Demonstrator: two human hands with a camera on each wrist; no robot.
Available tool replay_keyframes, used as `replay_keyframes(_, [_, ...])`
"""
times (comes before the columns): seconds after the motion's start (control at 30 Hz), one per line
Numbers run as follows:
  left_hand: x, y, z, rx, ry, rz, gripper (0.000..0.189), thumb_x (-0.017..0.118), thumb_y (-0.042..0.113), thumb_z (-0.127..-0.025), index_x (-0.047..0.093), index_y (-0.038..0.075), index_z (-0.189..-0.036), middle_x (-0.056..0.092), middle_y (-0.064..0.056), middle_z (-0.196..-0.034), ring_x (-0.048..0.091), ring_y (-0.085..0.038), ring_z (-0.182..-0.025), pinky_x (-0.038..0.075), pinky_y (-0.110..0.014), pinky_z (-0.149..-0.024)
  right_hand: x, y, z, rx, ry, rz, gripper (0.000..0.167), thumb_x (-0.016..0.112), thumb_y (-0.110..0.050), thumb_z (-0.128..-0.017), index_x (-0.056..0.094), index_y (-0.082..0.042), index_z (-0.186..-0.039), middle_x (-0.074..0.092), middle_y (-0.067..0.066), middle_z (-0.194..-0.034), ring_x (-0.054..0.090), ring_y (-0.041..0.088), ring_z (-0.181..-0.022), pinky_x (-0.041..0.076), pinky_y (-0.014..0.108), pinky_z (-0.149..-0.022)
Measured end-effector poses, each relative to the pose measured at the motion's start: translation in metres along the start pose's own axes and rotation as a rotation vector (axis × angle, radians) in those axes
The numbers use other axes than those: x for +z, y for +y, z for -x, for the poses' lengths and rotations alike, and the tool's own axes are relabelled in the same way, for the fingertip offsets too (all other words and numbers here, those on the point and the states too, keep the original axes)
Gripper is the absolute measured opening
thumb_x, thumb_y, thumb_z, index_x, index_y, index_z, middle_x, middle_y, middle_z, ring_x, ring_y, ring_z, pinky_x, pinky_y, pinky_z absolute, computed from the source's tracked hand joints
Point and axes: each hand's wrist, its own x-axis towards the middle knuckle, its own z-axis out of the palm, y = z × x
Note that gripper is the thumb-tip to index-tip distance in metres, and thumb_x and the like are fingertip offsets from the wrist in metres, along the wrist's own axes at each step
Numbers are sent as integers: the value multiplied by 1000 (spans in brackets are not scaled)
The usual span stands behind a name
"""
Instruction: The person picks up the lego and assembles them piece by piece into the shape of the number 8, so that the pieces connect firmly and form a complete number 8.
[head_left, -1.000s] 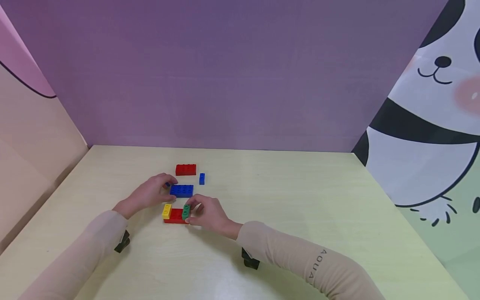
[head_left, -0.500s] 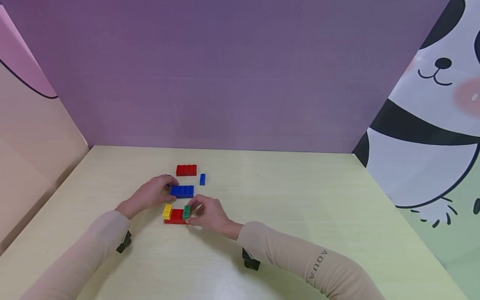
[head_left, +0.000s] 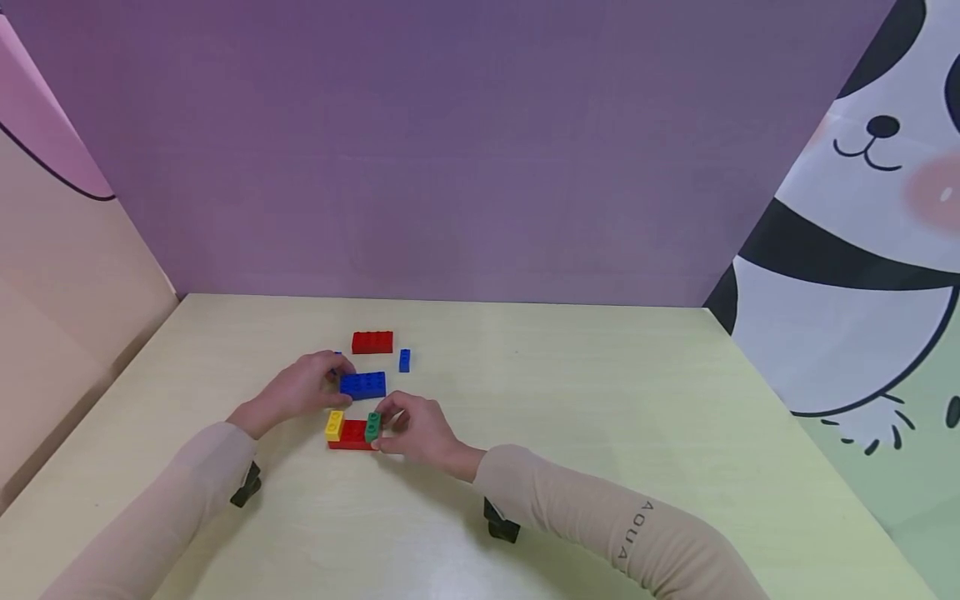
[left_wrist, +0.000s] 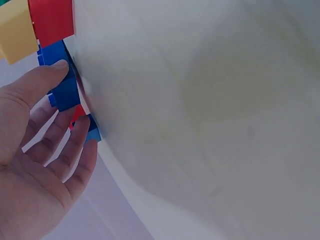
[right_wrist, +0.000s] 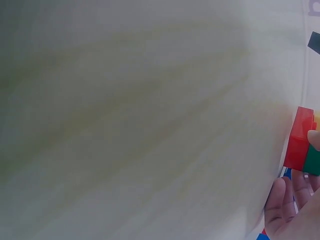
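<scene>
My left hand [head_left: 303,385] pinches the left end of a blue eight-stud brick [head_left: 363,386], thumb on the near side and fingers on the far side; the left wrist view shows the thumb pressed on this blue brick [left_wrist: 66,92]. In front of it lies a red brick [head_left: 353,434] with a small yellow brick [head_left: 334,425] on its left end and a small green brick [head_left: 372,427] on its right end. The right hand [head_left: 423,429] pinches the green brick at the red brick's right end. In the right wrist view, the thumb overlaps the green brick [right_wrist: 312,161].
Farther back on the pale table [head_left: 600,417] lie another red brick [head_left: 372,342] and a small blue brick [head_left: 405,360]. A further blue piece [head_left: 337,355] shows partly behind the left fingers. A purple panel [head_left: 450,167] stands along the table's back edge.
The blue brick in my left hand has turned slightly, its left end coming a little nearer. My right hand stays at the green brick.
</scene>
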Motion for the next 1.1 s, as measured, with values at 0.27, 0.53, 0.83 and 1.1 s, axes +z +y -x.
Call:
replay_keyframes(0.27, [-5,-1,3,-8,3,38,44,76,18,-73,59,5,-111,60,-13,-110,55,-27,-100,51,-40,-84,0,0,0,0,0,-6,32,75,-11,-74,59,-14,-102,65,-1,-94,56,11,-83,46,15,-68])
replay_keyframes(0.53, [-12,-3,7,2,32,36,44,76,21,-74,59,6,-111,60,-14,-110,55,-29,-100,51,-42,-82,0,2,-1,-2,-1,5,32,75,-11,-74,59,-15,-102,64,-2,-93,55,10,-83,45,15,-69])
replay_keyframes(0.83, [-22,-6,13,73,62,42,41,75,21,-75,60,7,-110,61,-11,-109,55,-27,-99,51,-43,-82,0,3,-2,-8,-1,15,32,75,-12,-74,59,-14,-101,64,-2,-93,55,9,-82,45,15,-69])
replay_keyframes(1.1, [-34,-1,22,126,59,17,38,76,20,-74,61,7,-107,62,-10,-106,56,-28,-98,52,-43,-81,0,2,-1,-6,-2,20,32,75,-12,-74,60,-14,-101,64,-2,-94,55,9,-82,45,15,-69])
